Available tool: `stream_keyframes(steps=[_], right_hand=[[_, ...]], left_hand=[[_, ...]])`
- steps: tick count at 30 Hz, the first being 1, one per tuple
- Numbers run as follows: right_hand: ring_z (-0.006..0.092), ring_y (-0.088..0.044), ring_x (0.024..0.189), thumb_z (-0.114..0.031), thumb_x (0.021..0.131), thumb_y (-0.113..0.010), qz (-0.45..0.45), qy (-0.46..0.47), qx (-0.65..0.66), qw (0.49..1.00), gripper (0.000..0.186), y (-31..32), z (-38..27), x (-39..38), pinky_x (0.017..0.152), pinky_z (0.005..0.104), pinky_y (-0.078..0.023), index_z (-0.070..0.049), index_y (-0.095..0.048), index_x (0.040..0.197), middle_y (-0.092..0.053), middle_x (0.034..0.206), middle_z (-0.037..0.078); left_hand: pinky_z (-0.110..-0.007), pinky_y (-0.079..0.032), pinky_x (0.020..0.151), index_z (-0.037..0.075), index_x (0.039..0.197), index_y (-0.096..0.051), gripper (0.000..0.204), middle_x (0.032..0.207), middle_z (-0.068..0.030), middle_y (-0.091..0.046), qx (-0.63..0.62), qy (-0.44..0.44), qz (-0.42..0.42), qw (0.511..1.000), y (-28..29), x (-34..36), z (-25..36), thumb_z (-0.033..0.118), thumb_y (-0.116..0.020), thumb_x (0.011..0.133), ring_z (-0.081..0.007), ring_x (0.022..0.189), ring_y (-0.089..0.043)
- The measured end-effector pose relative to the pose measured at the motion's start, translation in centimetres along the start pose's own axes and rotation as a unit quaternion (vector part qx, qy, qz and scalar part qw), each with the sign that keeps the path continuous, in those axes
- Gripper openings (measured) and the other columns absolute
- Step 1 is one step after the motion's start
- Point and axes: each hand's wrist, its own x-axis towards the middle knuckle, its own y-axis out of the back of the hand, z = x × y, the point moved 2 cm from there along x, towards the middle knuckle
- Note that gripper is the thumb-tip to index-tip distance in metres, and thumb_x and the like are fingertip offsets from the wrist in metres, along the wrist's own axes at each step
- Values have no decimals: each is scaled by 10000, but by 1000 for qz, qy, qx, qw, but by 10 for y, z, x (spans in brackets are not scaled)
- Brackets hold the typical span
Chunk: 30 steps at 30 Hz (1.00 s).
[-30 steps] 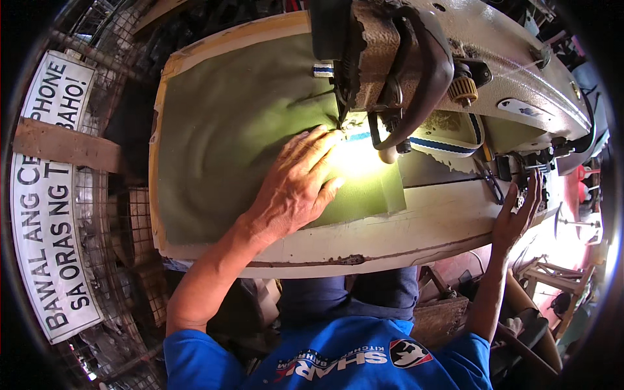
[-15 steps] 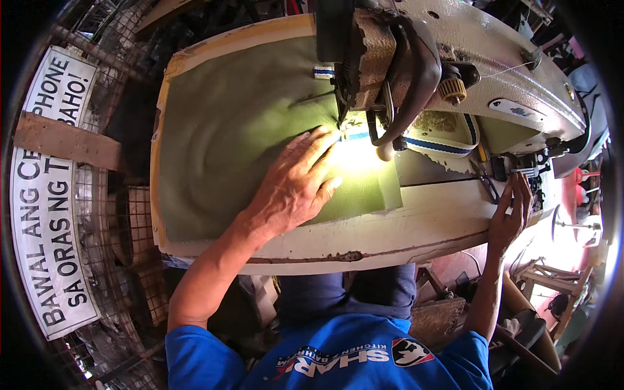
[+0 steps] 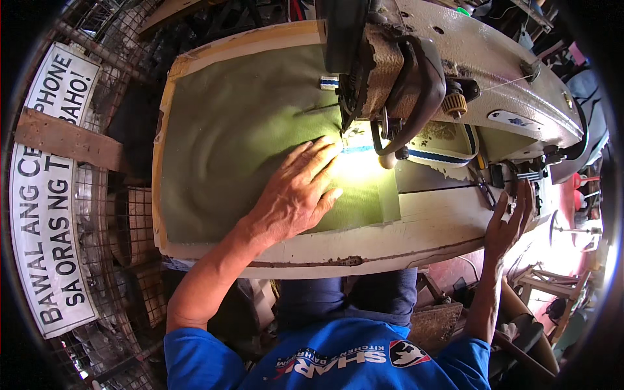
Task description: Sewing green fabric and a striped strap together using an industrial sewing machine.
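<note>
My left hand (image 3: 299, 188) lies flat and open on a green sheet of leather-like material (image 3: 221, 136), fingertips beside the sewing machine's needle area. The sheet lies on the machine table, passing under the head of the sewing machine (image 3: 474, 58). A white strap with a blue stripe (image 3: 448, 156) curves under the machine arm. A short end of similar strap (image 3: 329, 82) shows left of the head. Above the table's right end, my right hand (image 3: 508, 224) has a small shiny metal piece (image 3: 512, 206) between thumb and fingers; its exact kind cannot be made out.
Dark-handled snips (image 3: 484, 188) lie beside a metal winder mechanism (image 3: 533, 175) at the right. A lit lamp (image 3: 389, 160) hangs close over the sheet. The table's worn front edge (image 3: 351, 261) runs above my lap. Wire mesh with a white sign (image 3: 49, 260) stands at the left.
My right hand has drawn back slightly from the winder mechanism, and a shiny metal piece now shows between its fingers. My left hand stays flat on the green sheet.
</note>
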Motion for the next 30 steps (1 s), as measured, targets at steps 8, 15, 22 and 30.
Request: stream_keyframes(steps=[8, 15, 22, 30], right_hand=[[324, -605, 1017, -162, 851, -685, -280, 330, 298, 851, 379, -44, -155, 42, 915, 426, -486, -14, -607, 1191, -628, 1103, 142], [304, -594, 865, -219, 882, -613, -235, 373, 295, 848, 276, -80, -166, 44, 790, 434, -482, -14, -618, 1068, -608, 929, 129], [302, -578, 832, -237, 848, -635, -250, 360, 246, 865, 180, -92, -166, 57, 796, 451, -462, -59, -626, 869, -583, 800, 103], [353, -453, 1345, -70, 782, -736, -195, 152, 137, 959, 434, -21, -94, 34, 1119, 503, -354, -77, -649, 1207, -562, 1355, 137]], left_hand=[[-469, -348, 1128, -52, 1276, -525, 491, 1339, -196, -506, 40, -1, -31, 999, 1, -2, 0, 210, -647, 880, -334, 1301, -463], [-509, -370, 1095, -41, 1199, -585, 399, 1267, -228, -548, -8, 1, 4, 1000, 0, -1, -7, 170, -655, 868, -400, 1212, -515], [-482, -361, 1115, -23, 1264, -558, 451, 1346, -182, -521, 11, -5, -28, 1000, 3, 10, -16, 184, -638, 871, -339, 1289, -481], [-492, -391, 1081, -10, 1173, -595, 354, 1242, -191, -546, 2, -23, 1, 1000, 3, 14, -19, 163, -634, 866, -374, 1224, -503]])
